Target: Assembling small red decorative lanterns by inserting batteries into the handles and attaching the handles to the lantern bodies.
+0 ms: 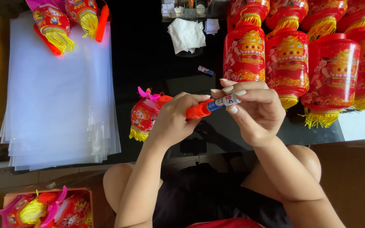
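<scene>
Head view: single camera looking down on a seated person's lap and a dark worktop.
Left hand: closed around an orange handle, fingers wrapped, thumb on top.
Right hand: fingertips pinching a small battery, blue and white, at the open end of the handle.
Small lantern: red with yellow fringe and a pink top, joined to the far end of the handle, hanging just over the worktop edge beside the left wrist.
Location of work: held in the air above the knees, in front of the near worktop edge.
Handling, handle: judged light, stiff plastic; smooth, so a full wrap round the shaft suits it.
Handling, battery: judged small, hard and slippery; best taken by its sides near the free end.
Handling, lantern: judged thin and easily crushed; fringe soft; better not squeezed.
Large lanterns: a row of red ones with yellow fringe, lying at the right of the worktop, behind the right hand.
Clear sheets: a stack at the left of the worktop.
Loose battery: lying on the worktop, apart from the hands.
White cloth: crumpled, at the far side.
Box: bottom left, holding more small lanterns.
</scene>
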